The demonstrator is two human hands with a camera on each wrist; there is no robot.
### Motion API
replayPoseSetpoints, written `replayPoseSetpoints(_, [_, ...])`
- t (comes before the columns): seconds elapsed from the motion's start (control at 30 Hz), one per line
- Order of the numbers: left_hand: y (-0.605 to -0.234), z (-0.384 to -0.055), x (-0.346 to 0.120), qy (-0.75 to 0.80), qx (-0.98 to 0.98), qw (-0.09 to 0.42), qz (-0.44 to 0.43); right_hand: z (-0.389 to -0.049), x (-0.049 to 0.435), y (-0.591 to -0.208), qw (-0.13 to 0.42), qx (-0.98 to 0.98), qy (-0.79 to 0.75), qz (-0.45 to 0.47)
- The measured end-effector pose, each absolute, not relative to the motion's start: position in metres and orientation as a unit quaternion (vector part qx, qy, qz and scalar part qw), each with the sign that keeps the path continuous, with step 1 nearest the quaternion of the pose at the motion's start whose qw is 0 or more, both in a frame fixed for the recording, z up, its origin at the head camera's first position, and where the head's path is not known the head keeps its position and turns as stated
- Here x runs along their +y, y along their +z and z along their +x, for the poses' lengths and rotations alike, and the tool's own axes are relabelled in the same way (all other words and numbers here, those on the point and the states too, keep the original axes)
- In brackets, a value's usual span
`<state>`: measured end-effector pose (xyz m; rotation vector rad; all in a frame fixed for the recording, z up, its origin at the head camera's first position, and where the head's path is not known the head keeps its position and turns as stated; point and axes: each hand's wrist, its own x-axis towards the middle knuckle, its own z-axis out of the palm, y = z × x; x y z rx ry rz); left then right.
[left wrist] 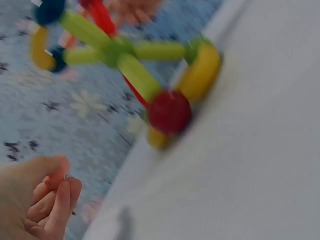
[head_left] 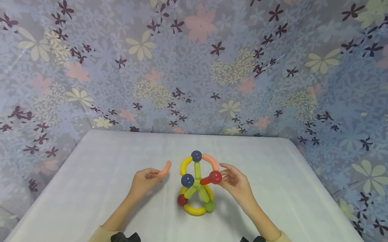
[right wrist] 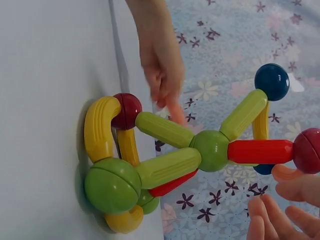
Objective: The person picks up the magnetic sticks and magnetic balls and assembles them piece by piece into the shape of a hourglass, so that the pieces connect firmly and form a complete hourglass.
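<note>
A ball-and-stick construction toy (head_left: pixel 196 181) stands on the table, with green rods radiating from a green centre ball (right wrist: pixel 211 150). My left hand (head_left: pixel 146 180) pinches a loose orange curved stick (head_left: pixel 165 169) to the left of the toy, apart from it. On the right, my right hand (head_left: pixel 237 182) is at the red ball (head_left: pixel 215 177) on the end of a red rod (right wrist: pixel 260 151), its fingers loosely extended. A second orange curved stick (head_left: pixel 210 160) runs from the top blue ball (head_left: pixel 196 156) toward that red ball. Whether the fingertips touch the ball is unclear.
A white cloth covers the table (head_left: pixel 108 149), whose far edge meets a floral-patterned backdrop (head_left: pixel 170 62). The toy's base has yellow curved sticks (head_left: pixel 194 210), a dark red ball (head_left: pixel 182 200) and a green ball (head_left: pixel 209 205). Another blue ball (head_left: pixel 187 180) juts out in front.
</note>
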<state>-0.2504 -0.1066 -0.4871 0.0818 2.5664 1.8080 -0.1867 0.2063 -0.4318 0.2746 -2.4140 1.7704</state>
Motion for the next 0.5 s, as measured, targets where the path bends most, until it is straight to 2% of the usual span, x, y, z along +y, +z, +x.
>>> replayPoseSetpoints(0.2, [-0.459,-0.214,-0.124,0.644,0.758,0.046,0.087,-0.185,0.206,-0.429,0.011,-0.778,0.622,0.09])
replayPoseSetpoints(0.33, [-0.447,-0.189,-0.129,0.704,0.692,0.104,0.122,-0.184,0.204,-0.427,-0.017,-0.764,0.64,0.078])
replayPoseSetpoints(0.5, [-0.438,-0.158,-0.11,0.769,0.603,0.195,0.084,-0.183,0.201,-0.428,-0.027,-0.762,0.641,0.086])
